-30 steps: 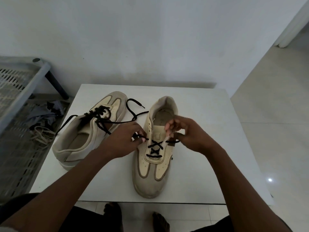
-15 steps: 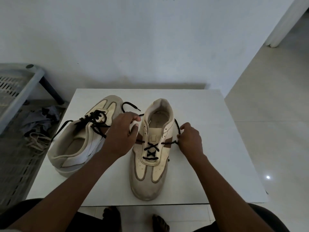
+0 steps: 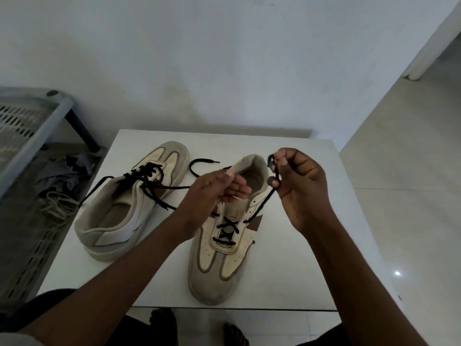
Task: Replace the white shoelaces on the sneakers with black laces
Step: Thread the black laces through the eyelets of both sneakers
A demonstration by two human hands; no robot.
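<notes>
Two beige sneakers stand on the white table (image 3: 299,258). The left sneaker (image 3: 112,221) lies angled, toe away, with a black lace through its eyelets. The right sneaker (image 3: 219,270) points its toe toward me, and its black lace (image 3: 225,228) crosses only the lower eyelets. My right hand (image 3: 299,188) is raised beside the heel and grips one end of that lace, which runs taut up from the right eyelet. My left hand (image 3: 217,188) hovers over the shoe's opening, thumb against fingers on the other strand, whose free end loops behind on the table.
Left of the table stands a grey slatted rack (image 3: 32,136). On the floor beneath it lie the pale old laces (image 3: 55,203) and a grey cloth (image 3: 62,176). A white wall is close behind the table. Tiled floor opens to the right.
Both hands rose from the sides of the right sneaker. My right hand pulled its lace end up and taut; my left hand lifted over the shoe opening.
</notes>
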